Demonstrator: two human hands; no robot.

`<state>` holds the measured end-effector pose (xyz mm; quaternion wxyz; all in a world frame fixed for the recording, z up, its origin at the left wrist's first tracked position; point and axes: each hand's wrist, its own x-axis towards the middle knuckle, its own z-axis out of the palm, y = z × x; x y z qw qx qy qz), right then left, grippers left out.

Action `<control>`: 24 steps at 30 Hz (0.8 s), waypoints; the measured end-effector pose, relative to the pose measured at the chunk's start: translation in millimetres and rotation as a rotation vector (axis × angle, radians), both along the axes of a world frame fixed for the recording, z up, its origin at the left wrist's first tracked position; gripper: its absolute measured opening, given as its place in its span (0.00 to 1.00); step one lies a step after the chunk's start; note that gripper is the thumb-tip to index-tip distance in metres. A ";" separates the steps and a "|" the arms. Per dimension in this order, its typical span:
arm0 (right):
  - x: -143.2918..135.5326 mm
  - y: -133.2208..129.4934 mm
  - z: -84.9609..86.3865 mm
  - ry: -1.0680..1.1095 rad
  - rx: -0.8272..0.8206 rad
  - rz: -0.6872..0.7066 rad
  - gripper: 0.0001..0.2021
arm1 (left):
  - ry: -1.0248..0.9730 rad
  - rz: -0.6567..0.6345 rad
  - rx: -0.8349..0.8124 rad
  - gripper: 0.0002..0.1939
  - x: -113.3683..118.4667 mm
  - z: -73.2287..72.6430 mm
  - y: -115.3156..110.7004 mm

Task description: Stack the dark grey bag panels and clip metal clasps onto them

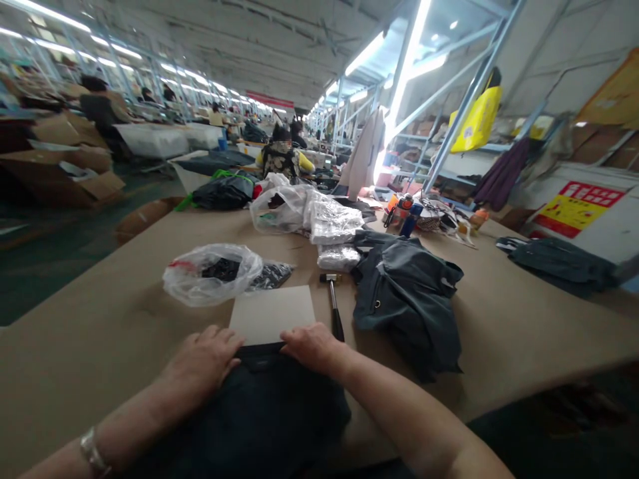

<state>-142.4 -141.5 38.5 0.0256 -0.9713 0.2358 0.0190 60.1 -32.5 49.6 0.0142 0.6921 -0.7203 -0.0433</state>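
Observation:
A dark fabric piece lies at the front of the table, its top edge towards the middle. A flat off-white board extends beyond that edge; whether it goes inside or underneath is hidden. My left hand is closed on the left corner of the fabric, beside the board. At the right corner, my right hand pinches the fabric edge where it meets the board. Just right of the board lies a hammer with a dark handle.
Left of centre sits a clear plastic bag with dark pieces. Behind are wrapped silvery packs. A grey zippered fabric item lies to the right, with more folded dark fabric beyond. A blue can stands farther back. People sit at far workstations.

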 end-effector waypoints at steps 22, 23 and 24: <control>-240.1 -141.8 56.8 0.048 -0.370 -0.724 0.23 | 0.050 -0.245 -0.409 0.24 -12.8 -94.0 0.6; -239.2 -143.5 52.9 0.037 -0.375 -0.737 0.19 | 0.047 -0.241 -0.404 0.24 -13.1 -93.0 1.0; -238.1 -145.2 51.2 0.025 -0.377 -0.752 0.16 | 0.040 -0.238 -0.402 0.24 -13.5 -92.1 1.5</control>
